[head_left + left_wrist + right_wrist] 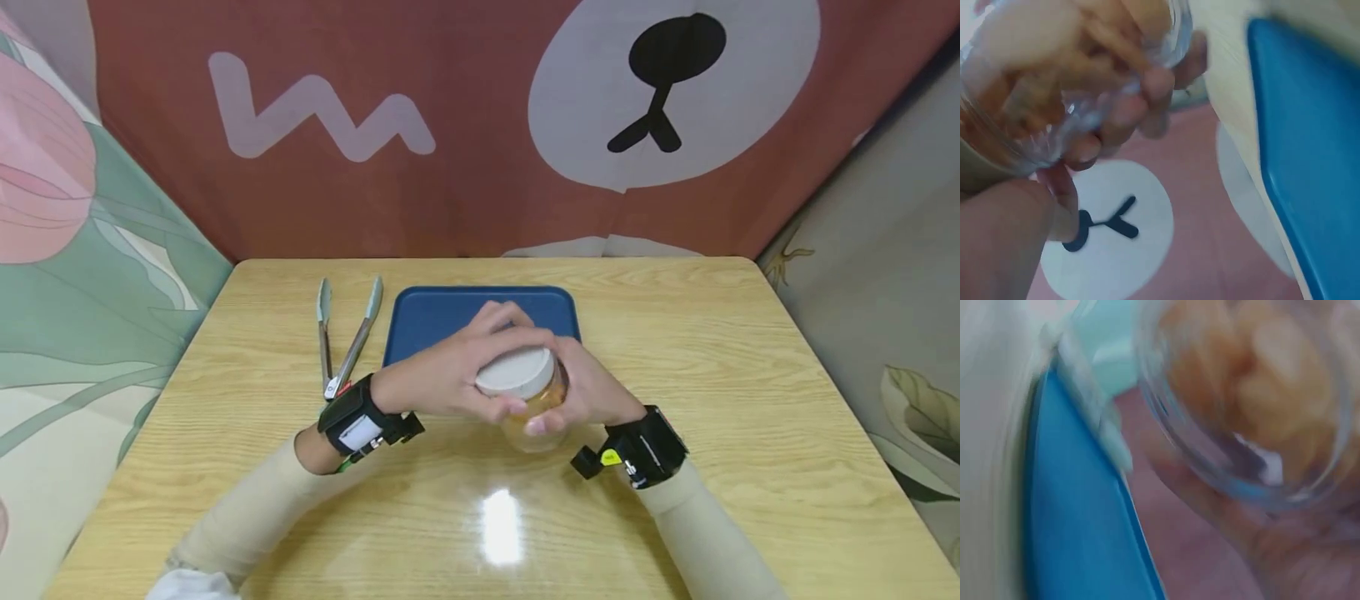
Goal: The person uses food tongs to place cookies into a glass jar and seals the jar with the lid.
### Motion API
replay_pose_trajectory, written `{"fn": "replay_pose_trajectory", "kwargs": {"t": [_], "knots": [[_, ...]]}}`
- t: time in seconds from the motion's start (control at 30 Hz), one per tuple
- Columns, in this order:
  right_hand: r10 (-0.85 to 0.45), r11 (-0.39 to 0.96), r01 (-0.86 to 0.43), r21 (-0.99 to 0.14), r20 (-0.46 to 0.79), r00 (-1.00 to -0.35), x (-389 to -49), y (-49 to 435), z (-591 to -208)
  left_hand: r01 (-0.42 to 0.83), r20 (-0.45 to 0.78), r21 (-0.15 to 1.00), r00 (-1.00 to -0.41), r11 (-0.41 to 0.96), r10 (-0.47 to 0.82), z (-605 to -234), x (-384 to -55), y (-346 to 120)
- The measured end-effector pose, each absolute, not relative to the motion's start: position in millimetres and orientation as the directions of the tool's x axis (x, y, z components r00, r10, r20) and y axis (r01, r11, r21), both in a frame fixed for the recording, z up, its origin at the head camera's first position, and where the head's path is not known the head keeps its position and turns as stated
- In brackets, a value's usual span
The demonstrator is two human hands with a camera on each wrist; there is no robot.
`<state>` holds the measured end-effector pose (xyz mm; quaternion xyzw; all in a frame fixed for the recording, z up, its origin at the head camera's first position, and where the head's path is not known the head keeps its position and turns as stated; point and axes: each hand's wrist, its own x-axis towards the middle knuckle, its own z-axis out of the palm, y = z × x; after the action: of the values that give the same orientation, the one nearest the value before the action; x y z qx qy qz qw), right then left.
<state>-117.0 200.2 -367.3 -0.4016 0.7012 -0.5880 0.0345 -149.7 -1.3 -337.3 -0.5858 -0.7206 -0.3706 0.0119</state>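
Both hands hold a clear jar (pixel 545 402) with a white lid (pixel 517 373), tilted above the table in front of a blue tray. My left hand (pixel 468 367) grips the lid, its thumb on the near side and its fingers across the far side. Round the jar's body curl the fingers of my right hand (pixel 588 385), with the thumb at the front. Orange-brown pieces (pixel 1285 387) show through the glass in the right wrist view. In the left wrist view, right-hand fingers (pixel 1125 119) wrap the jar. Both wrist views are blurred.
Behind the hands lies the blue tray (pixel 427 321), partly covered by them. Silver tongs with pale blue tips (pixel 352 346) lie spread on the wooden table (pixel 712 367), left of the tray, near my left wrist. A printed curtain (pixel 480 200) hangs beyond the table's back edge.
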Motion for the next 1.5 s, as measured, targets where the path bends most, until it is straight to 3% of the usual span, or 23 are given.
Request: {"fn": "replay_pose_trajectory", "kwargs": {"t": [0.13,0.23,0.47,0.7,0.87,1.07,1.13,1.5], "knots": [[-0.733,-0.274,-0.427,-0.862,0.474,-0.487,-118,202,-380,0.801,0.448,0.592,-0.233,-0.09,0.863,-329,-141,2],[-0.751,-0.312,-0.405,-0.859,0.484,-0.449,-120,203,-388,0.819,0.456,0.566,-0.219,-0.092,0.863,-324,-141,3],[-0.663,-0.093,-0.402,-0.911,0.358,-0.658,-124,201,-384,0.951,0.435,0.269,-0.259,0.151,0.863,-318,-150,-14],[-0.471,0.281,-0.52,-0.807,0.356,-0.807,-114,190,-357,0.928,0.384,0.24,-0.36,0.285,0.85,-318,-150,-15],[-0.39,0.37,-0.566,-0.737,0.43,-0.815,-118,184,-370,0.906,0.396,0.295,-0.405,0.304,0.824,-325,-152,-10],[-0.338,0.461,-0.544,-0.701,0.429,-0.838,-129,187,-394,0.816,0.313,0.311,-0.572,0.488,0.758,-327,-154,-15],[-0.324,0.493,-0.545,-0.678,0.439,-0.838,-131,189,-397,0.796,0.291,0.287,-0.602,0.533,0.744,-326,-155,-17],[-0.356,0.553,-0.581,-0.597,0.461,-0.813,-130,190,-396,0.797,0.236,0.377,-0.575,0.472,0.783,-312,-159,-23]]}}
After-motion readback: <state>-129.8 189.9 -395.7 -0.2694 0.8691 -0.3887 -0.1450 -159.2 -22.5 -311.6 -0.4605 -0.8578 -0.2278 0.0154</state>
